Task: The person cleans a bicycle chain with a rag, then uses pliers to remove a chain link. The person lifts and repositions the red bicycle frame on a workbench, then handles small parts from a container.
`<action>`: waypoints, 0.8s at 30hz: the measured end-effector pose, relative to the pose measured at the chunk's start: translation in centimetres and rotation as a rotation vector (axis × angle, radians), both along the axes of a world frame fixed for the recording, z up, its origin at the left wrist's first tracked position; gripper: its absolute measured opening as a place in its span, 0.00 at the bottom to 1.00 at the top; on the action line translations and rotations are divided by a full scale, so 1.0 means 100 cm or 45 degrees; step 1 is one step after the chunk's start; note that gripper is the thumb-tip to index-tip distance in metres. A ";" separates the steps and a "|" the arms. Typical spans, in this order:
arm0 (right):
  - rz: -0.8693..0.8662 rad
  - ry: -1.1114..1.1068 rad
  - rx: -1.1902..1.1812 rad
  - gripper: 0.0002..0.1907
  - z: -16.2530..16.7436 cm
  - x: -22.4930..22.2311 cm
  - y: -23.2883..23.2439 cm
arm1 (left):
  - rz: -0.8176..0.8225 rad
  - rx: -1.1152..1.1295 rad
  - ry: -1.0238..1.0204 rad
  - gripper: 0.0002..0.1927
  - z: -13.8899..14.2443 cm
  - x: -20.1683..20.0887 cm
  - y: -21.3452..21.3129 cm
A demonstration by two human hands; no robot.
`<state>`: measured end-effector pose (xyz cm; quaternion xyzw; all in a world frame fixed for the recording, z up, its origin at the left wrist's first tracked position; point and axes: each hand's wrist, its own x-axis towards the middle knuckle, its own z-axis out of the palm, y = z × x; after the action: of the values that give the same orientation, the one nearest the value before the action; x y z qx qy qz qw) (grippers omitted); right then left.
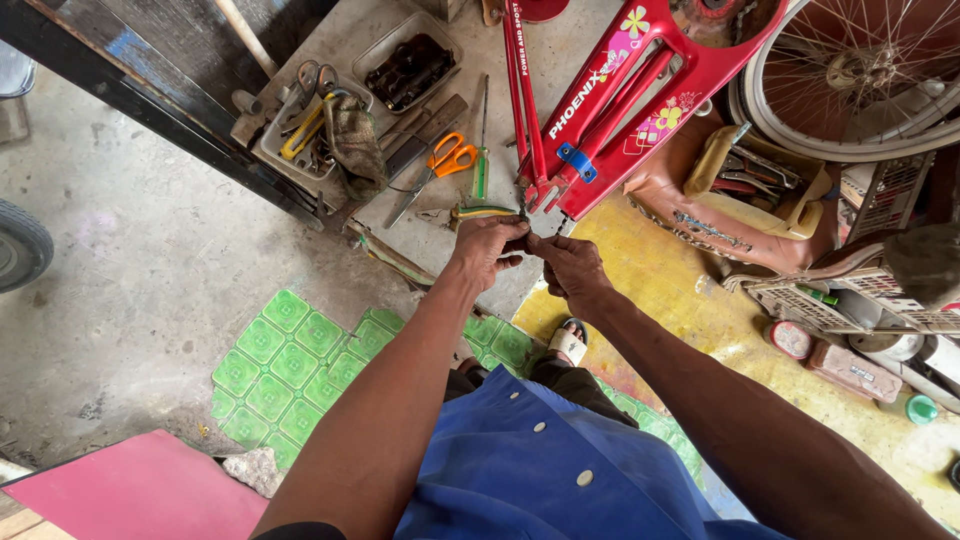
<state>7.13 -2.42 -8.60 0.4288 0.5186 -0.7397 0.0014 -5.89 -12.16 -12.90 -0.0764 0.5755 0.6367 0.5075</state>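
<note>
Left hand: the left hand [487, 247] sits at the centre of the frame, fingers curled tight, pinching a small dark part [524, 238] that is mostly hidden by the fingers.
Right hand: the right hand [572, 266] meets it from the right, fingers bent closed on the same small part; the two hands touch at their fingertips.
Small part: too small and covered to tell what it is; it lies just below the lower end of the bicycle frame.
Bicycle frame: a red bicycle frame [610, 110] with flower stickers runs from the upper middle down toward the hands, with a blue clip [576, 161] on one tube.
Wheel: a spoked wheel [850, 75] fills the upper right corner.
Tools: orange-handled scissors [447, 160] and a green-handled screwdriver [481, 165] lie on the concrete just above the left hand.
Trays: a tray of pliers and a rag [315, 135] and a tray of dark small parts [408, 65] sit in the upper middle-left.
Tool bag: a brown bag [730, 200] holding tools lies right of the frame.
Floor: a green patterned mat [285, 370] is at the lower left, a yellow patch of floor [680, 300] under the right forearm.
Foot: a sandalled foot [570, 340] shows below the hands.
</note>
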 end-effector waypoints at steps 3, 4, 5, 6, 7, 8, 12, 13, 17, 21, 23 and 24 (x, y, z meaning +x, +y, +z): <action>-0.054 0.010 -0.023 0.15 -0.001 0.001 0.000 | 0.007 -0.012 0.007 0.07 -0.002 0.001 0.002; -0.053 0.018 -0.025 0.15 -0.001 0.001 0.000 | 0.009 -0.024 0.011 0.07 -0.003 0.001 0.002; -0.052 0.025 -0.027 0.15 -0.001 0.001 0.000 | 0.014 -0.033 0.025 0.07 -0.005 0.001 0.003; -0.051 0.032 -0.029 0.15 -0.001 0.002 -0.001 | 0.018 -0.042 0.039 0.07 -0.006 0.002 0.003; -0.060 0.030 -0.024 0.15 -0.001 0.002 -0.001 | 0.022 -0.050 0.054 0.06 -0.006 0.002 0.004; -0.067 0.028 -0.018 0.16 0.000 0.002 -0.001 | 0.033 -0.022 0.052 0.06 -0.007 0.003 0.005; -0.098 0.016 -0.016 0.16 -0.001 0.003 -0.002 | 0.038 0.048 0.077 0.06 -0.009 0.010 0.004; -0.103 0.018 -0.011 0.16 -0.001 0.002 -0.002 | 0.030 0.057 0.093 0.06 -0.009 0.011 0.004; -0.152 0.018 0.015 0.16 -0.003 0.000 -0.001 | 0.019 0.070 0.100 0.05 -0.008 0.012 0.004; -0.163 0.034 0.048 0.16 -0.003 -0.003 -0.002 | 0.054 0.122 0.134 0.05 -0.008 0.011 0.007; -0.167 0.054 0.021 0.16 -0.002 -0.003 -0.003 | 0.082 0.130 0.160 0.05 -0.009 0.010 0.008; -0.170 0.063 0.007 0.16 -0.002 -0.003 -0.003 | 0.094 0.123 0.164 0.05 -0.009 0.010 0.009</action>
<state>6.81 -2.71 -8.81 0.4440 0.4907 -0.7471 -0.0621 -4.90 -11.26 -13.85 -0.0318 0.5724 0.6855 0.4489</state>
